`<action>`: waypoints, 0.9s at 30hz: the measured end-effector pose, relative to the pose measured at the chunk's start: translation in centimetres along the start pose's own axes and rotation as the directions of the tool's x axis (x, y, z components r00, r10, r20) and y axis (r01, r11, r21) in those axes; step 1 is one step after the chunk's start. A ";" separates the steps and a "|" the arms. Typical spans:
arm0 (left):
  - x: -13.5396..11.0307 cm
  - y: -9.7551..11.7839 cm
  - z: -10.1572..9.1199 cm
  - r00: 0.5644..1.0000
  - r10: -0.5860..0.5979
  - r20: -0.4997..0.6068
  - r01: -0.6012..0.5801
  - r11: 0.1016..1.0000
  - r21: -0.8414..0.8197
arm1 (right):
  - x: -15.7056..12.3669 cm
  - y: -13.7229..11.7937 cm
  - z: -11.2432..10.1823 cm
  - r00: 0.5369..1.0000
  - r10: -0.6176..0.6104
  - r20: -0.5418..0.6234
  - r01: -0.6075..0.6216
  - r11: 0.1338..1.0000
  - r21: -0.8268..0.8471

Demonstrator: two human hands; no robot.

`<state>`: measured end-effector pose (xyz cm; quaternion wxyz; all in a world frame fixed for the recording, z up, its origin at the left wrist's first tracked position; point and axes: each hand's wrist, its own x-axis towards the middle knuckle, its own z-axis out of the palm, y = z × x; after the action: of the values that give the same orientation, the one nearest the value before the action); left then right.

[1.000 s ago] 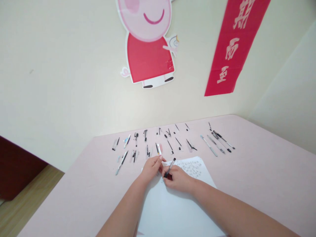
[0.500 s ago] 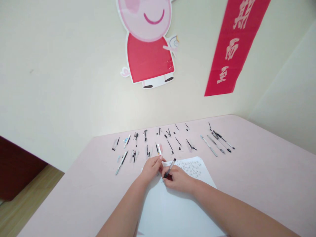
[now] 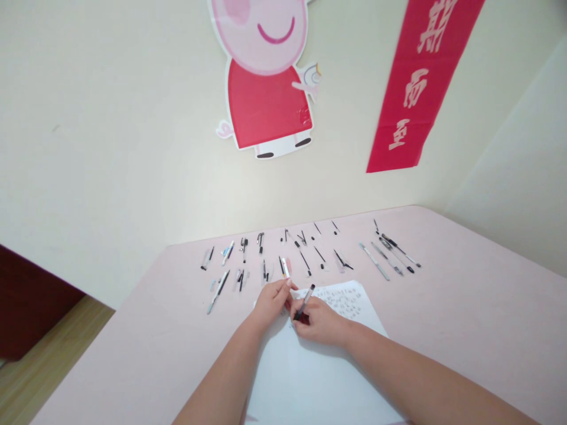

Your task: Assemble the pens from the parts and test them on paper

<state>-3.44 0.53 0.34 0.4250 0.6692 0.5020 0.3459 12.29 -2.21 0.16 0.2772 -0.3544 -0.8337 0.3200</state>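
My right hand point(image 3: 319, 320) grips a clear-barrelled pen with a dark grip point(image 3: 305, 301). The pen slants, its lower end down at the white paper point(image 3: 310, 383), which carries rows of dark handwriting across its upper part. Against the paper's upper left edge rests my left hand point(image 3: 273, 302), fingers drawn together and curled beside the right hand's fingertips. Whatever may be between the left fingers is hidden. Just beyond the left hand lies a white pen part point(image 3: 286, 267) next to a dark refill point(image 3: 282, 267).
Several taken-apart pens, with refills, caps and barrels, lie in two rows on the pink table point(image 3: 460, 330). More pens point(image 3: 390, 255) lie to the right, and a pale-ended pen point(image 3: 218, 292) lies left. A pig cutout point(image 3: 270, 106) and a red banner point(image 3: 411, 100) hang on the wall.
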 end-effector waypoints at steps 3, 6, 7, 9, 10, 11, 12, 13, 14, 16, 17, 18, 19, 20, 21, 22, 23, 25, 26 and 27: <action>0.0 0.0 0.0 1.000 0.004 0.000 -0.004 1.000 0.011 | 0.0 -0.1 0.0 1.000 0.019 -0.008 -0.019 1.000 -0.009; 0.1 -0.2 0.0 1.000 0.003 0.005 -0.003 1.000 0.010 | -0.1 -0.2 -0.1 0.999 0.039 -0.004 -0.039 0.999 0.003; 0.1 -0.3 0.0 1.000 0.001 0.005 -0.001 1.000 0.006 | -0.1 -0.2 -0.1 0.999 0.043 -0.003 -0.043 0.999 0.014; 0.1 -0.4 0.1 1.000 -0.005 0.006 0.005 1.000 -0.007 | 0.0 -0.1 -0.1 0.999 0.053 -0.005 -0.052 0.997 0.060; 0.1 -0.4 0.1 1.000 -0.009 0.007 0.009 1.000 -0.016 | 0.0 0.0 0.0 0.998 0.062 -0.010 -0.061 0.994 0.093; 0.1 -0.4 0.1 1.000 -0.012 0.008 0.012 1.000 -0.027 | 0.0 0.2 0.1 0.997 0.074 -0.021 -0.070 0.989 0.128; 0.0 -0.4 0.1 1.000 -0.013 0.009 0.014 0.999 -0.037 | 0.1 0.3 0.2 0.996 0.087 -0.035 -0.080 0.983 0.165; 0.0 -0.3 0.1 1.000 -0.015 0.011 0.015 0.999 -0.046 | 0.1 0.5 0.3 0.993 0.101 -0.052 -0.089 0.976 0.198; 0.0 -0.3 0.1 1.000 -0.015 0.014 0.016 0.999 -0.052 | 0.2 0.6 0.4 0.991 0.112 -0.073 -0.093 0.970 0.226; 0.0 -0.2 0.1 1.000 -0.013 0.021 0.015 0.998 -0.059 | 0.3 0.6 0.3 0.984 0.123 -0.127 -0.087 0.961 0.261; 0.0 -0.2 0.1 1.000 -0.013 0.026 0.015 0.998 -0.062 | 0.3 0.5 0.2 0.978 0.131 -0.162 -0.083 0.958 0.274; 0.0 -0.2 0.1 0.999 -0.016 0.030 0.018 0.998 -0.067 | 0.3 0.4 -0.1 0.968 0.144 -0.207 -0.081 0.954 0.288; 0.0 -0.2 0.1 0.999 -0.020 0.033 0.023 0.997 -0.072 | 0.3 0.2 -0.4 0.952 0.160 -0.261 -0.076 0.950 0.303; 0.0 -0.2 0.1 0.999 -0.026 0.035 0.029 0.997 -0.075 | 0.3 0.0 -0.8 0.931 0.177 -0.320 -0.069 0.944 0.321; 0.0 -0.3 0.2 0.999 -0.031 0.035 0.033 0.997 -0.073 | 0.3 -0.1 -1.3 0.903 0.197 -0.381 -0.060 0.938 0.342; 0.1 -0.4 0.2 0.999 -0.033 0.035 0.035 0.997 -0.065 | 0.3 -0.1 -1.7 0.872 0.214 -0.440 -0.048 0.932 0.359; 0.1 -0.4 0.2 0.999 -0.031 0.033 0.033 0.998 -0.052 | 0.3 -0.1 -2.1 0.838 0.227 -0.497 -0.034 0.929 0.368; 0.1 -0.5 0.2 0.999 -0.019 0.033 0.019 1.000 -0.012 | 0.4 0.2 -2.8 0.765 0.245 -0.595 -0.015 0.931 0.364; 0.1 -0.5 0.2 0.999 -0.011 0.037 0.011 1.000 0.012 | 0.4 0.4 -3.1 0.736 0.251 -0.629 -0.014 0.935 0.356; 0.1 -0.5 0.1 0.999 -0.001 0.043 0.000 0.999 0.042 | 0.4 0.7 -3.3 0.714 0.255 -0.652 -0.019 0.938 0.346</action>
<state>-3.45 0.70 -0.14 0.4215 0.6852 0.5001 0.3207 14.61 -0.36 1.85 0.5943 -0.4603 -0.5799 0.3141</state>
